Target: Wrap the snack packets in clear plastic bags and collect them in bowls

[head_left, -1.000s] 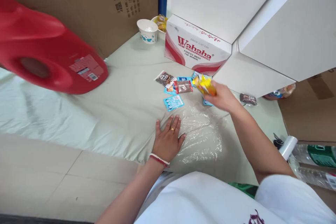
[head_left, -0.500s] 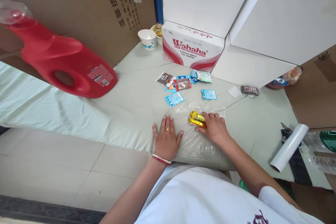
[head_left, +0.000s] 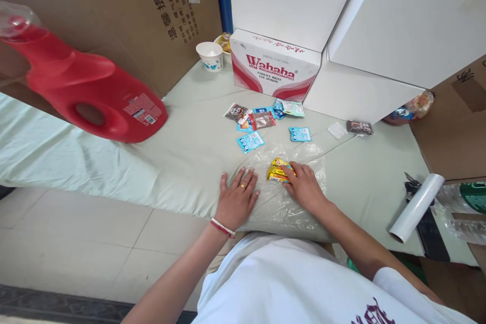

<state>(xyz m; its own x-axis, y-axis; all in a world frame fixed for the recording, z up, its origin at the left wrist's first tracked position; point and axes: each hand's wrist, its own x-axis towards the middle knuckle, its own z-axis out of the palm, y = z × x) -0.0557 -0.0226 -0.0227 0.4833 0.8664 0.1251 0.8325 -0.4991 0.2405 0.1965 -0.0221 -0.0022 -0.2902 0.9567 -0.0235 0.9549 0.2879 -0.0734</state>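
Clear plastic film [head_left: 283, 212] lies on the cloth-covered table in front of me. My left hand [head_left: 237, 192] rests flat across the film's left edge, fingers spread, holding nothing. My right hand [head_left: 306, 186] grips shiny yellow snack packets [head_left: 276, 170] from the right side, low over the film; its thumb and fingers hide their right ends. Beyond the film lie a blue sachet [head_left: 250, 142], another blue sachet [head_left: 300, 134] and a small pile of packets with a red-edged packet [head_left: 262, 120] on top.
A red jug [head_left: 102, 91] stands at left. Behind are a Wahaha carton [head_left: 273, 68] and a paper cup [head_left: 210, 56]. At right are a dark packet [head_left: 360, 127], a crumpled clear wrapper [head_left: 337, 130], a roll of film [head_left: 416, 207] and plastic bottles [head_left: 461, 225].
The yellow packets have turned a little in my right hand, showing more of their printed side. My left hand has shifted slightly left and angled. The view has moved a little.
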